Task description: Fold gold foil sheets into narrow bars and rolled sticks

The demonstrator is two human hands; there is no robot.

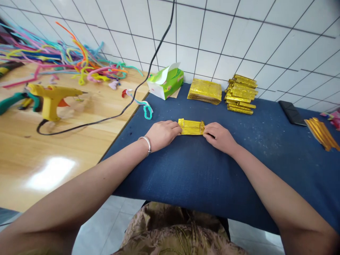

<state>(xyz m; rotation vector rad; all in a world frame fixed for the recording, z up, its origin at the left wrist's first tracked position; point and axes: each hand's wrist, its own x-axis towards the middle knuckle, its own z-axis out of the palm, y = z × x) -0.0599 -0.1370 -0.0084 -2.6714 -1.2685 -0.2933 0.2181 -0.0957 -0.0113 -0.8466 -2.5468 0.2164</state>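
Note:
A sheet of gold foil paper [191, 128] lies on the blue cloth in front of me, with folds along its edges. My left hand [165, 134] is closed on its left end, fingers together. At the right end my right hand [219, 137] pinches the paper between thumb and fingers. Behind it sit a flat stack of gold paper sheets [204, 91] and a pile of folded gold paper strips [241, 94]. The undersides of both hands' fingertips are hidden.
On the wooden table [87, 152] at left rest a yellow glue gun [54, 99] and a tangle of coloured pipe cleaners [79, 60]. The gun's black cord [148, 67] runs upward across the view. A green tissue pack [167, 81] and a black phone [292, 112] lie near the tiled wall.

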